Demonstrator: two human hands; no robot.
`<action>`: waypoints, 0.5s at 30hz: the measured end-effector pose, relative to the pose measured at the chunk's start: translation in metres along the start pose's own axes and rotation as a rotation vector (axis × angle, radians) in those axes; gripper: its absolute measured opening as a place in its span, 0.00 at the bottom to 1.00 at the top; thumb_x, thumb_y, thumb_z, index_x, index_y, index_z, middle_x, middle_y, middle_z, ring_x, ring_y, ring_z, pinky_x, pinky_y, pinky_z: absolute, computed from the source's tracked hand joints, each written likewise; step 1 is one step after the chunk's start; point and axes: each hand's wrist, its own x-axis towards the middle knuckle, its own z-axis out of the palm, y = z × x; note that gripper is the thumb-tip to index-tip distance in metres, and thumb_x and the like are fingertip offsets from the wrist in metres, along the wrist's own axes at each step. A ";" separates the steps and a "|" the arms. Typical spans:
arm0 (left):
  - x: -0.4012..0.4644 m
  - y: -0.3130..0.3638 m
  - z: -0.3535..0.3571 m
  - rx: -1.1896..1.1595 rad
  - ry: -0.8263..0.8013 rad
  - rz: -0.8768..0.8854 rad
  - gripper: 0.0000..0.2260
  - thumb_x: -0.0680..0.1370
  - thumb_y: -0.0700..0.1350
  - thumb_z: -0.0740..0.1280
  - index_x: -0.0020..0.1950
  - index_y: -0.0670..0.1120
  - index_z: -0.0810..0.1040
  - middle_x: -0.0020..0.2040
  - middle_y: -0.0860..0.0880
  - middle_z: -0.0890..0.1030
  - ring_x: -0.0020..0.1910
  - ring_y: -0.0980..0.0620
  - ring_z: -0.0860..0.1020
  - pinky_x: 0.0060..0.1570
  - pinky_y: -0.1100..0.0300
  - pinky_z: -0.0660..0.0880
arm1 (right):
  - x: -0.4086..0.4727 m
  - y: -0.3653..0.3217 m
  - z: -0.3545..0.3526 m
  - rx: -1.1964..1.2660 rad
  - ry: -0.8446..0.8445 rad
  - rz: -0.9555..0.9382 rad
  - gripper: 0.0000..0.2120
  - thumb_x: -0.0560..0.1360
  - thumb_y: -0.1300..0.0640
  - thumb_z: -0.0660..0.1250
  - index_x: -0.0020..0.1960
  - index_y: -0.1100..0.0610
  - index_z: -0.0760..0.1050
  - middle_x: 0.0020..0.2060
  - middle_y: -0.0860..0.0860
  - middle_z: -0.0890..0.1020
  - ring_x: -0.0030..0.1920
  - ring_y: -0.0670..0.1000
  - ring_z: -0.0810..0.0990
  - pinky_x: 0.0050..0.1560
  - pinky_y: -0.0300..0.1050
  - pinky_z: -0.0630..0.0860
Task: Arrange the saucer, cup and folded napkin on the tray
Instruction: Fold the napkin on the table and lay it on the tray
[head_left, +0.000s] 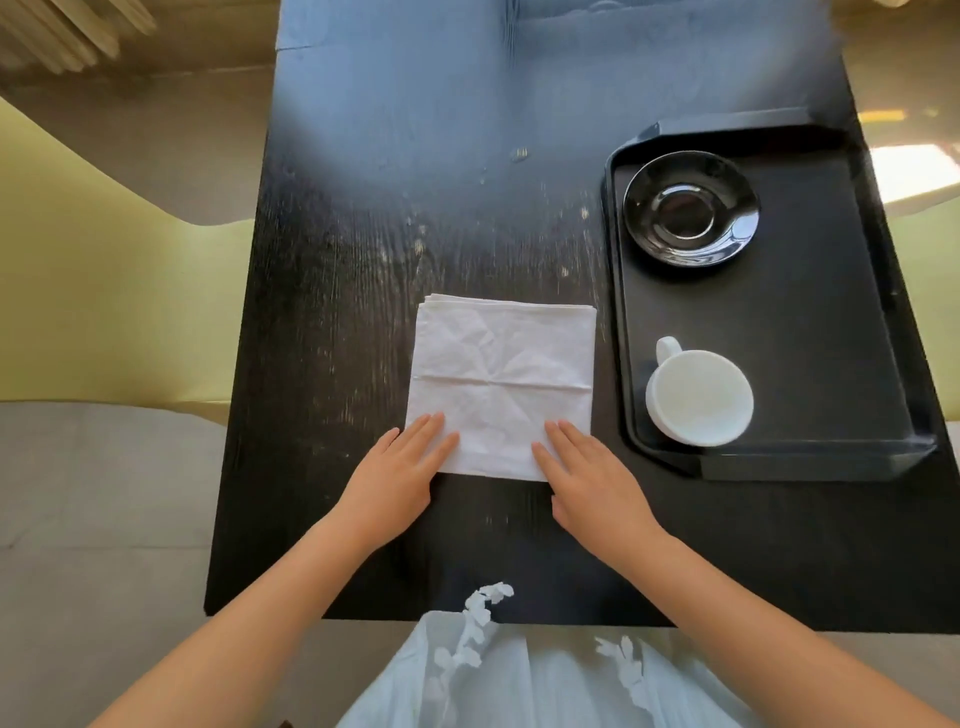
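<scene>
A white folded napkin (501, 382) lies flat on the dark table, left of the tray. My left hand (397, 480) rests flat on its near left corner, fingers spread. At the near right corner my right hand (587, 480) lies flat the same way. A black tray (810, 332) sits at the right. On its far part stands a glossy black saucer (691, 208). A white cup (698, 397) stands upside down on the tray's near part, handle pointing away from me.
The black wooden table (374, 234) has bare surface beyond and left of the napkin. A yellow-green seat (104, 291) lies left of the table, grey floor below it. My pale dress shows at the bottom edge.
</scene>
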 end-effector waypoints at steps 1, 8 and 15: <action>0.000 -0.005 0.003 0.019 0.029 0.028 0.33 0.66 0.35 0.74 0.70 0.43 0.69 0.70 0.39 0.70 0.67 0.41 0.71 0.62 0.47 0.70 | 0.000 -0.001 0.004 -0.003 0.009 -0.002 0.36 0.49 0.61 0.82 0.56 0.62 0.79 0.57 0.63 0.80 0.57 0.61 0.80 0.51 0.54 0.79; 0.005 -0.023 0.006 0.063 0.090 0.165 0.29 0.57 0.34 0.81 0.57 0.37 0.79 0.58 0.37 0.80 0.56 0.40 0.80 0.50 0.48 0.78 | -0.003 -0.002 0.005 -0.021 0.096 0.002 0.36 0.47 0.71 0.81 0.55 0.65 0.78 0.56 0.65 0.80 0.56 0.63 0.80 0.47 0.53 0.81; 0.005 -0.025 -0.003 -0.058 0.170 0.217 0.18 0.61 0.38 0.80 0.48 0.37 0.82 0.53 0.39 0.83 0.52 0.41 0.82 0.44 0.51 0.80 | -0.004 0.000 0.007 0.049 0.189 -0.024 0.22 0.55 0.72 0.78 0.47 0.67 0.79 0.54 0.65 0.81 0.56 0.63 0.80 0.48 0.53 0.80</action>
